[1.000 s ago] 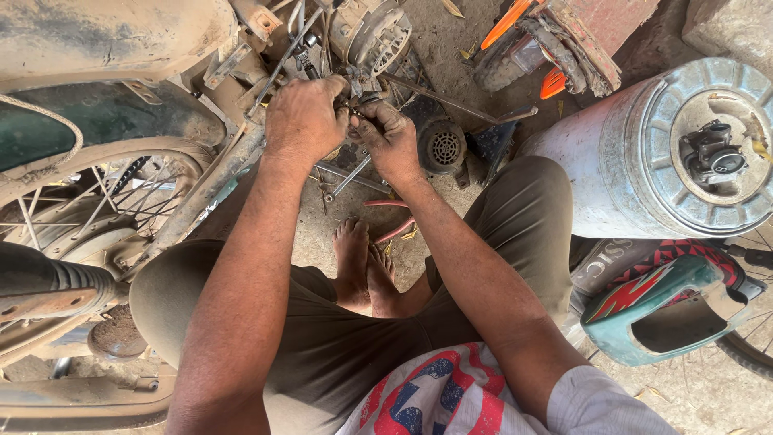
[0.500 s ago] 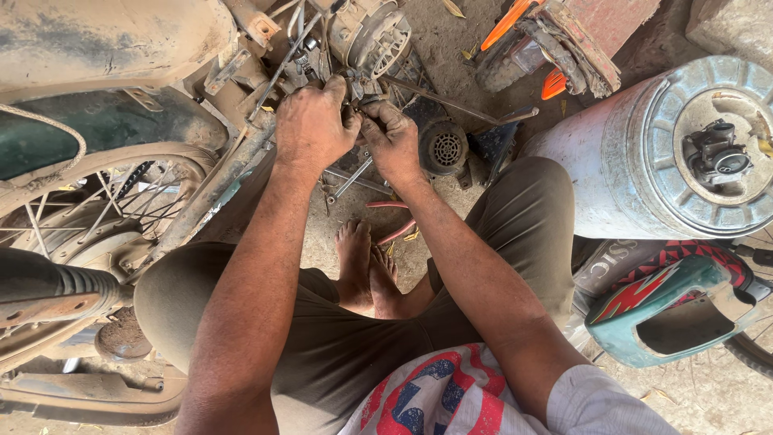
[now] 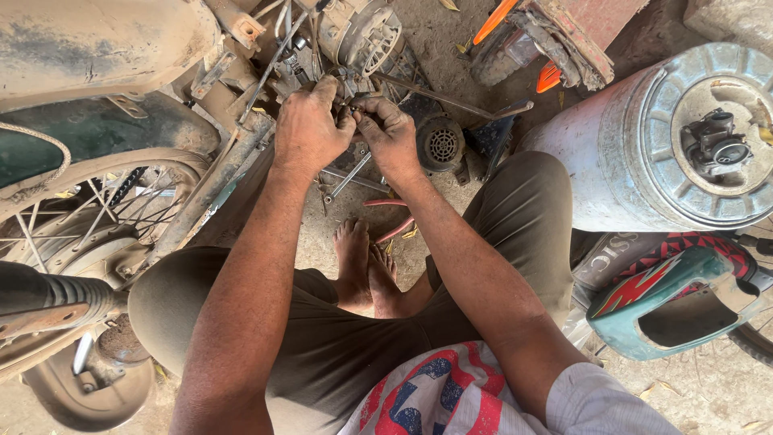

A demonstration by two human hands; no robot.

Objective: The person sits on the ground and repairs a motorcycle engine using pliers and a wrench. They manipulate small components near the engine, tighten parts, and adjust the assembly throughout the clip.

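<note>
My left hand [image 3: 307, 127] and my right hand [image 3: 390, 134] meet at the lower part of a dusty motorcycle engine [image 3: 354, 36]. Both sets of fingers pinch around a small dark part [image 3: 352, 105] between them, just under the engine's round finned cover. What the part is stays hidden by my fingers. A spanner [image 3: 348, 176] lies on the sandy ground right below my hands. I squat with bare feet [image 3: 366, 270] under my arms.
The motorcycle's rear wheel and spokes [image 3: 97, 217] fill the left. A round black grille part [image 3: 441, 145] lies right of my hands. A dented metal drum [image 3: 684, 137] stands on the right, a teal and red panel [image 3: 684, 298] below it. Orange-handled tools [image 3: 515, 32] lie far up.
The view has drifted slightly. My hands stay at the same spot on the engine, fingers shifting a little around the small part.
</note>
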